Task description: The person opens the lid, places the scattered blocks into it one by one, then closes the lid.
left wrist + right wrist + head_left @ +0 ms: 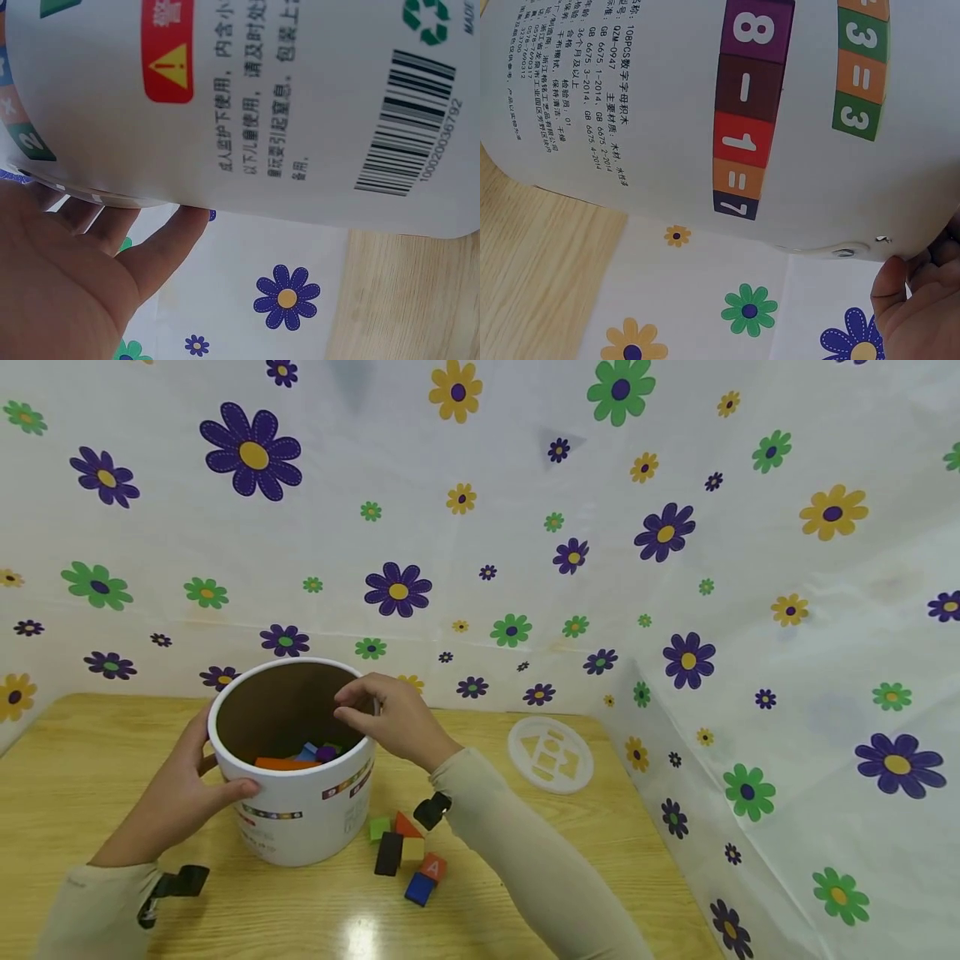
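A tall white bucket [303,822] with printed labels stands on the table, its top uncovered. My left hand [176,781] holds it at the upper left, thumb on the front just below the rim and fingers round the far side. My right hand [397,714] is at the right rim, thumb and forefinger loosely bent over the opening with nothing visible between them. In the right wrist view, one finger [889,285] is right at the outer wall near the rim. Inside the bucket lie orange blocks [285,764], blue blocks [306,752] and a purple block [326,752].
Several loose blocks lie right of the bucket, among them a black block [387,853], a blue block [420,889] and a red letter block [433,867]. A round white lid with shaped holes [517,747] rests at the back right. Flower-print sheeting [510,577] borders the wooden table [480,910].
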Available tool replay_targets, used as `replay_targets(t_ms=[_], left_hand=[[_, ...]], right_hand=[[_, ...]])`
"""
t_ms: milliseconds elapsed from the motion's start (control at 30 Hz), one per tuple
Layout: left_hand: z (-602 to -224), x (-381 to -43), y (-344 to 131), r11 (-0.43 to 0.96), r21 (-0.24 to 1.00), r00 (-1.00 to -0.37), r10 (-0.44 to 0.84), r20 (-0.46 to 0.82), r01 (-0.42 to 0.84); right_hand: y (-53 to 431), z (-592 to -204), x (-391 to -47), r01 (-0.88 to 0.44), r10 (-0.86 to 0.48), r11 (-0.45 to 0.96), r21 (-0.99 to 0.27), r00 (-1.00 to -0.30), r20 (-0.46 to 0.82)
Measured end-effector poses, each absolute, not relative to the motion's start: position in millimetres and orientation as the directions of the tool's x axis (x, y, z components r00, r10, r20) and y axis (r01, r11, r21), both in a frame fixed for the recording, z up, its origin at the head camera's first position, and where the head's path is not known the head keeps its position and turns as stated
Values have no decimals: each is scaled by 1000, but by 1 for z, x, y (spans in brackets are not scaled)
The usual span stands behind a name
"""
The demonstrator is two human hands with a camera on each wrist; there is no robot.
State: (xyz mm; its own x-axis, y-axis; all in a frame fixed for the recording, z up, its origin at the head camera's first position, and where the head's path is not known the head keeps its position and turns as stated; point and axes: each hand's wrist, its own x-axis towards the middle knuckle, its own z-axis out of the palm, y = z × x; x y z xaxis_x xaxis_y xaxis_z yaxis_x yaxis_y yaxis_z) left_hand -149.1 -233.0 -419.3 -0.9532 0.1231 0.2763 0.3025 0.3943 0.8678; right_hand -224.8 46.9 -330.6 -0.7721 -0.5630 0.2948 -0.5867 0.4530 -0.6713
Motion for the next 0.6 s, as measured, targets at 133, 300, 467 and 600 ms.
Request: replay_targets(t_ms=[133,300,467,600], left_hand=[[-419,-150,-232,396,863,-950,124,288,313],[-419,-150,-232,392,865,-949,118,291,314],[-421,-150,-233,397,871,-957,106,271,291],[-423,-150,-234,397,870,-956,101,275,292]], right_hand=[[48,-332,-225,-583,-560,432,-688,-771,303],[51,-335,-226,-589,-574,390,-708,-757,313],[70,-346,-226,-586,-592,294,-755,-732,337],[92,-358,-225,-637,-556,263,-724,-714,426]])
